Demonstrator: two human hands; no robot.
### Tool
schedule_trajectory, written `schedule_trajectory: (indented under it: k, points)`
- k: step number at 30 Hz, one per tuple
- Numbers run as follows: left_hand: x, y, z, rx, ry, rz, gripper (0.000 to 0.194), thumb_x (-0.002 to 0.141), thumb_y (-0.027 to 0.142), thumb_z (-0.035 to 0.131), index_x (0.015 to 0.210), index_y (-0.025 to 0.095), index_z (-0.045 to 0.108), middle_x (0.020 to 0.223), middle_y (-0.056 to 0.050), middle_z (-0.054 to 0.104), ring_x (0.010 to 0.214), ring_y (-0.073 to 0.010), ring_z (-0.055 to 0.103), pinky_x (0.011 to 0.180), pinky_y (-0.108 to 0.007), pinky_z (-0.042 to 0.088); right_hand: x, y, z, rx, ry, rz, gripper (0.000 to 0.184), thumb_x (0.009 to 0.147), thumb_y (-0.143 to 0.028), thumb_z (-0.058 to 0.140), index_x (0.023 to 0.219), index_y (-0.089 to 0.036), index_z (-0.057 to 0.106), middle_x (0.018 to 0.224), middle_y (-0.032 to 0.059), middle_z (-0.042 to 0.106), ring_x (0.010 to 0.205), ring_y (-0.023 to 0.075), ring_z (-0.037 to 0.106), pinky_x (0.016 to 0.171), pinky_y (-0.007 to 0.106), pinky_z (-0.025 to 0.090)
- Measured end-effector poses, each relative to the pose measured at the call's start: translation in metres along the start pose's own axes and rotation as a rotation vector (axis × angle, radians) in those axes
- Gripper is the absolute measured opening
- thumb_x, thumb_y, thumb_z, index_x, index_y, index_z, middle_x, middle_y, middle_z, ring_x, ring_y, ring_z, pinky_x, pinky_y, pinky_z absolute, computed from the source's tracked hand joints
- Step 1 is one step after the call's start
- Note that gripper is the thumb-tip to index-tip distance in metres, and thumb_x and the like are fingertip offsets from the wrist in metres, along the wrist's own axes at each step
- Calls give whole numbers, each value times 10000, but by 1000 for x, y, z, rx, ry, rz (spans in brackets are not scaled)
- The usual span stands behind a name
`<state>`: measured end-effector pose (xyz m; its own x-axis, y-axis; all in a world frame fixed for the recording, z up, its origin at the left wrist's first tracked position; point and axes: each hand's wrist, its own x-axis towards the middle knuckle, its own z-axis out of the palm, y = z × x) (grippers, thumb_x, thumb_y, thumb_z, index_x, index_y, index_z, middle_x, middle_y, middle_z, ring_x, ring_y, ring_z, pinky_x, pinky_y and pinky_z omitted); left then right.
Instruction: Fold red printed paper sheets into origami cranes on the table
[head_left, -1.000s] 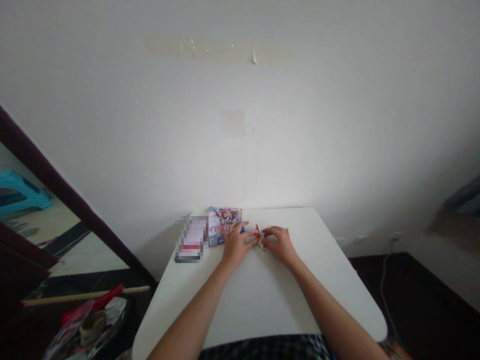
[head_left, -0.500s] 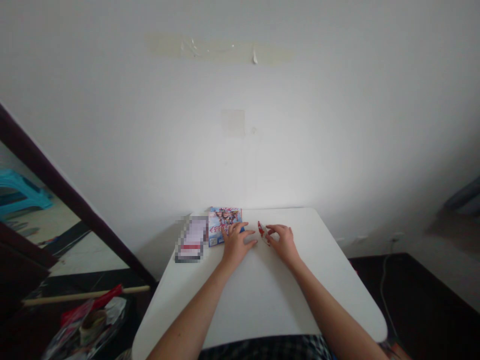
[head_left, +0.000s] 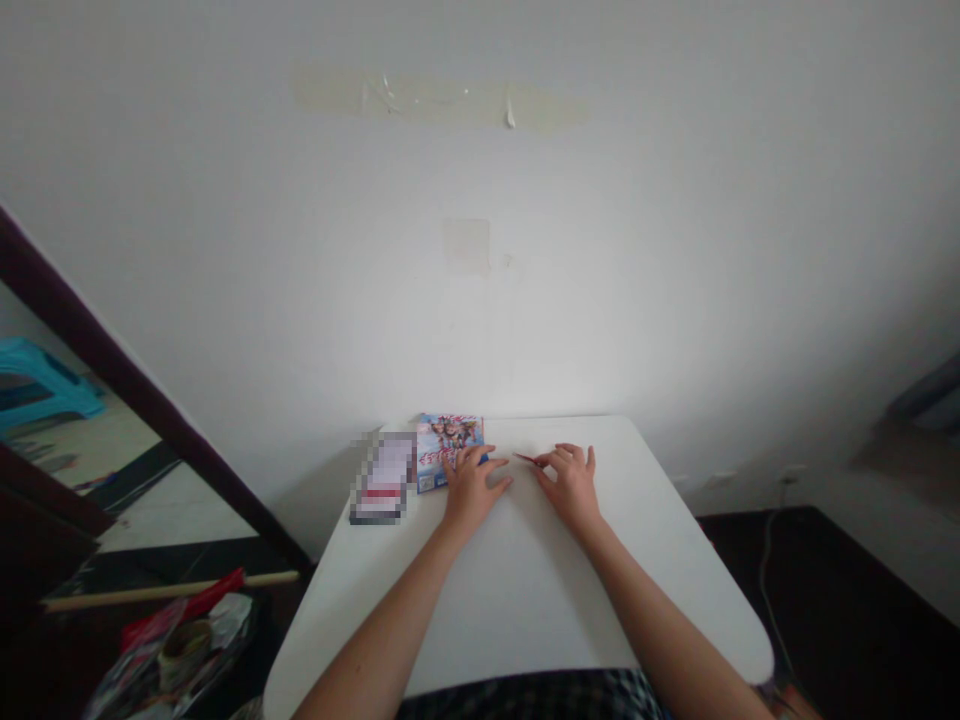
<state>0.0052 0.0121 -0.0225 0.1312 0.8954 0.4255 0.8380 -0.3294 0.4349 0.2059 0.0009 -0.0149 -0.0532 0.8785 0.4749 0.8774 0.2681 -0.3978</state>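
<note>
My right hand (head_left: 571,482) pinches a small, thin red card (head_left: 526,459) between thumb and forefinger. The card is seen nearly edge-on, tip pointing left, so its printed face does not show. My left hand (head_left: 474,487) is open, thumb and fingers spread, just left of the card and apart from it. Partly under the left hand's fingers lies a colourful printed packet (head_left: 450,434) with cartoon figures, red lettering and a square code. Whether those fingers press on the packet I cannot tell.
Both forearms rest over a white table (head_left: 540,600) pushed against a pale wall. A blurred-out phone-like object (head_left: 386,470) lies at its left edge. On the left stand a dark-framed mirror (head_left: 150,375) and a bag of clutter (head_left: 187,650). A cable (head_left: 766,570) hangs at the right.
The red card has turned in my right hand from showing its red-and-white face to lying almost edge-on. The right fingers have shifted slightly; my left hand has hardly moved.
</note>
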Motion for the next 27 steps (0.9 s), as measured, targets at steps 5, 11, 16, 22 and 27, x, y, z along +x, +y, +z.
schedule_trajectory:
  k: [5,11,16,22,27]
  points:
    - [-1,1,0,4,-9,-7,267,816,363,748,1082,381,754,1341,-17,633,1323,-299,480,1199,-678,141,-1,-4,-1,-6,-55,13,96,909,-313,637,940,-267,716,1062,37,703,1205,270,517,1152,684,138]
    - [-1,3,-2,-5,-42,-33,243,813,369,749,1054,389,763,1342,-10,629,1322,-302,479,1199,-689,126,-1,-5,-2,-8,-110,16,109,910,-340,639,943,-263,709,1048,45,695,1194,274,519,1144,710,107]
    - [-1,4,-2,-10,-48,-32,216,817,374,741,1026,421,765,1326,14,636,1317,-302,485,1193,-699,135,-2,-4,0,-4,-135,16,105,878,-356,694,949,-287,728,1051,29,698,1179,268,527,1145,713,102]
    - [-2,3,-1,3,-77,-15,233,825,357,735,1049,416,764,1345,-10,626,1328,-311,470,1173,-731,113,-2,-7,0,7,-128,16,147,912,-422,654,950,-319,752,1023,25,702,1160,256,538,1146,716,78]
    - [-2,5,-2,-2,-100,-20,225,838,356,723,1052,410,765,1354,-15,625,1337,-310,458,1171,-736,99,-2,-12,-1,10,-150,15,216,965,-417,572,936,-307,755,1008,32,707,1135,238,546,1146,709,84]
